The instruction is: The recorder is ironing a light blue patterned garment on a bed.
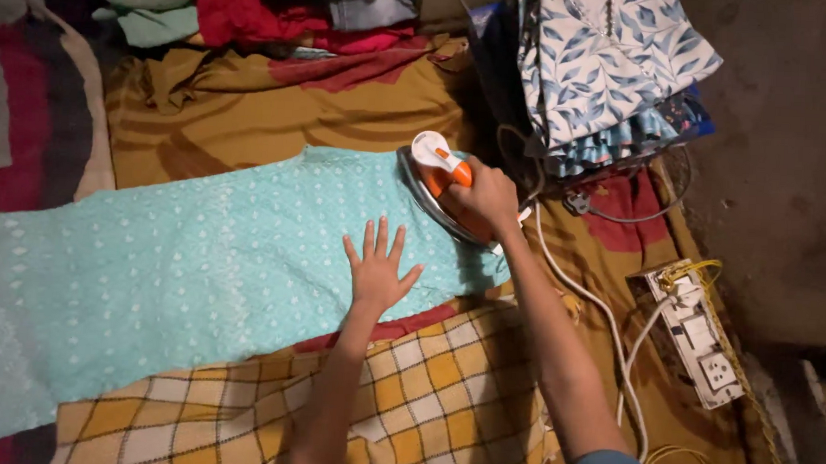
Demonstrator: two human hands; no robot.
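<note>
Nearest us lies the yellow checked blanket (pixel 424 409), with our forearms crossing it. Beyond it our left hand (pixel 377 269) rests flat and spread on the turquoise cloth (pixel 170 268), gripping nothing. Just right and farther, our right hand (pixel 485 200) is closed around the handle of the orange iron (pixel 439 173), which sits on the cloth's far right edge. We judge the fingers close enough to get burnt, and the white cord (pixel 604 315) trailing to the power strip (pixel 696 333) could snag.

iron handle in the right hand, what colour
Orange and white electric iron, best seen in the head view.
</note>
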